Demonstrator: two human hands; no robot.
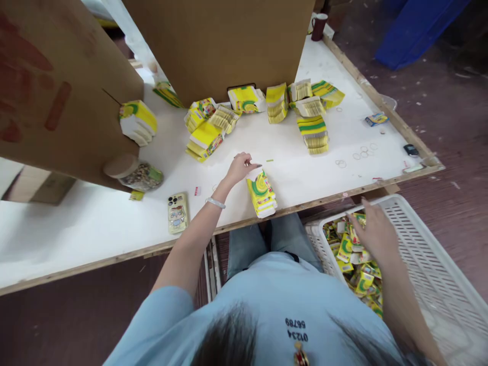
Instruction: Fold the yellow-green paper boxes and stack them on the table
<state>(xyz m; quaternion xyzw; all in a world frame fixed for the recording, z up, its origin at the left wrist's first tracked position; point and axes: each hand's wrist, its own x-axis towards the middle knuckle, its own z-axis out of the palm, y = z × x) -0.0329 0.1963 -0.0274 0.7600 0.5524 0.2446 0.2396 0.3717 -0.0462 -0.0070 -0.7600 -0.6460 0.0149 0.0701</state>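
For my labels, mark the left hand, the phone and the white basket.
Left hand [239, 167], head view: back of the hand.
Phone [177, 213], head view: patterned back.
White basket [425, 244], head view: bare slotted part.

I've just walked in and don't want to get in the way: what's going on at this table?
A person in a light blue shirt is working at a white table. The left hand is at the far end of a yellow carton stack; whether its grip touches it is hard to tell. The right hand, blurred, is over a white basket holding small yellow packs. More yellow bundles lie farther back.
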